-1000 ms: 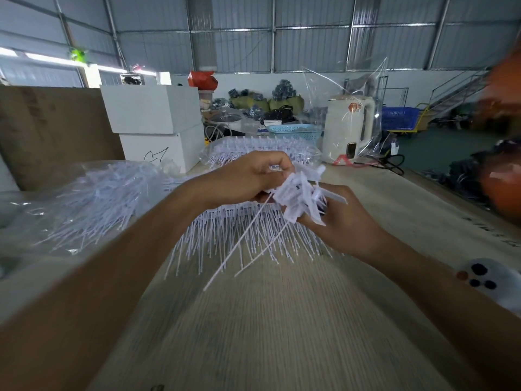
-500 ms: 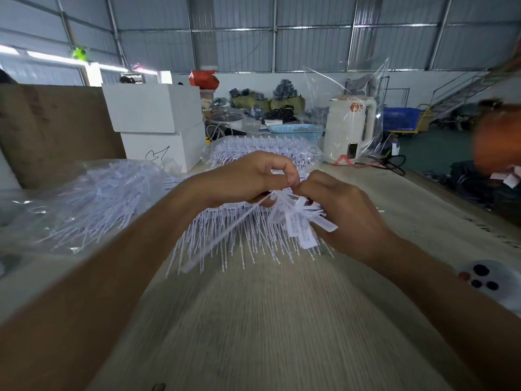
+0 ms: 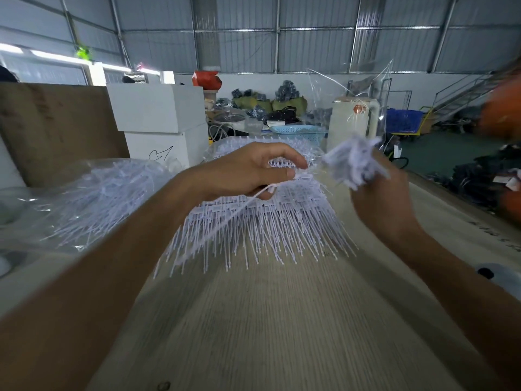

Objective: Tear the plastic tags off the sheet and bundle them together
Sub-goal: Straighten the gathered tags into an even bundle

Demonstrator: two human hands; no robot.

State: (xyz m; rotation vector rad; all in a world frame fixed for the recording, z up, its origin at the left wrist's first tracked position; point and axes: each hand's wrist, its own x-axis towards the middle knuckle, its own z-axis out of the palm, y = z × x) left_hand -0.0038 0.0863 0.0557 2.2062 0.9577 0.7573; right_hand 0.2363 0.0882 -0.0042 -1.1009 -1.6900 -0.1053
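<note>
Left hand [image 3: 248, 176]: grip pinched on a thin strand [image 3: 225, 218] trailing down-left.
Right hand [image 3: 377, 193]: clamped on tag bundle [image 3: 352, 162], just right.

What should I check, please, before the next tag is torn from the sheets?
1. Right hand grips the bundle of tags: ok.
2. Left hand pinches a thin strand: ok.
3. Stack of sheets lies flat on the table: ok.
4. Bundle tidy and aligned: cannot tell, blurred.
5. Hands apart, room to pull: ok.
</note>
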